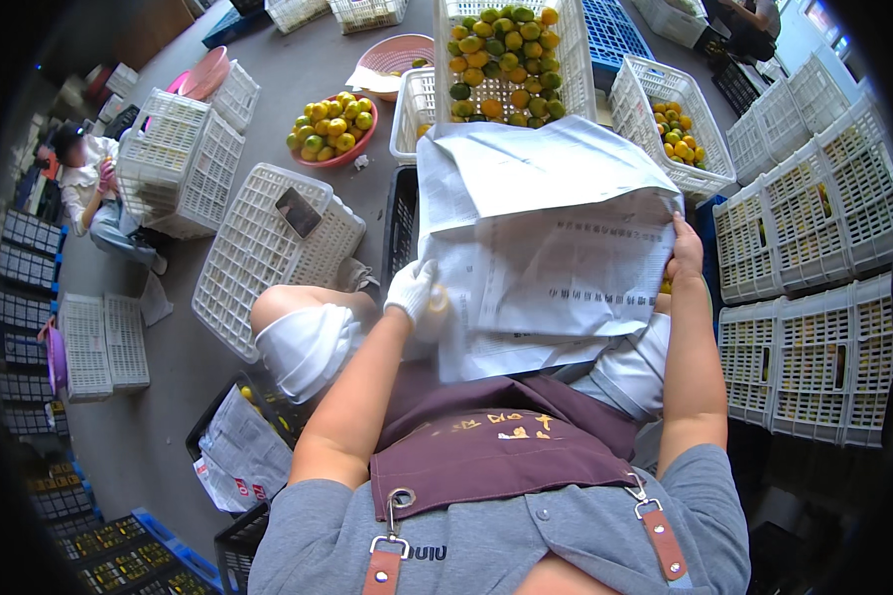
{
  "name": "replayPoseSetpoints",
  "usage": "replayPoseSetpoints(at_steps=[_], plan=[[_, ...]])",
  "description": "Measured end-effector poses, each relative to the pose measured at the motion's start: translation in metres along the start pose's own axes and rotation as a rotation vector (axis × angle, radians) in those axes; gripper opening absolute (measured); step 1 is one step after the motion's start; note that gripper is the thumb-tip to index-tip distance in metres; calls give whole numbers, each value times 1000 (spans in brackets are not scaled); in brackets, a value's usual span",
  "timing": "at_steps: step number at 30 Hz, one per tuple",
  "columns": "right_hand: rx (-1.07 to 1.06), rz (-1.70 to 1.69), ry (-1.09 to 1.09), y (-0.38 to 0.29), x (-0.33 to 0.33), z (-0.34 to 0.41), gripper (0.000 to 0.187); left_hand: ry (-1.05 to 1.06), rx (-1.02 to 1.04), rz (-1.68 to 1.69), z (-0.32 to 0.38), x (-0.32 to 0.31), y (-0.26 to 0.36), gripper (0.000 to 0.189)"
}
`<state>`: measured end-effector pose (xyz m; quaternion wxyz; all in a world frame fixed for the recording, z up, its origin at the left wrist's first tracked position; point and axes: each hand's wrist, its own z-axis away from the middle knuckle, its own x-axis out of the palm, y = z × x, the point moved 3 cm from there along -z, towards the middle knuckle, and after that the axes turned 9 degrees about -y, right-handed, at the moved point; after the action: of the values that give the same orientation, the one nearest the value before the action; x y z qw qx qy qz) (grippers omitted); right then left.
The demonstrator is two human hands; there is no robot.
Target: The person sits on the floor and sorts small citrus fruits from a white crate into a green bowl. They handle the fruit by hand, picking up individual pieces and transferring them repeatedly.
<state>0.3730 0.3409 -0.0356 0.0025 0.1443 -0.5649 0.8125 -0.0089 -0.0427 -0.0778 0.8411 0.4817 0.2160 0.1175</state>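
Spread across my lap and up over the crates ahead is a creased sheet of printed newspaper (pixel 565 260), folded over at its far part. My left hand (pixel 411 292), in a white knit glove, pinches its left edge. Beside that glove is a blurred, yellowish ring-shaped thing (pixel 437 299); I cannot tell what it is. My bare right hand (pixel 686 247) grips the sheet's right edge, with the thumb on top. Just beyond the paper stands a white plastic crate (pixel 589 67) holding loose green and orange citrus fruits (pixel 506 56). The paper hides the crate's near end.
A red basin (pixel 368 137) of citrus and an upturned white crate (pixel 242 245) with a smartphone (pixel 298 212) are at left. Another citrus crate (pixel 625 111) and stacked full crates (pixel 804 216) stand right. A black crate (pixel 193 439) holds newspaper. Two people sit farther off.
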Motion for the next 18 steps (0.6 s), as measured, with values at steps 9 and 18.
replayPoseSetpoints(at_steps=[9,18], plan=[[-169,-383,411,-25,-43,0,44,66,-239,-936,-1,-27,-24,31],[-194,-450,443,-26,-48,-1,44,-294,-334,-625,6,-49,-15,30]])
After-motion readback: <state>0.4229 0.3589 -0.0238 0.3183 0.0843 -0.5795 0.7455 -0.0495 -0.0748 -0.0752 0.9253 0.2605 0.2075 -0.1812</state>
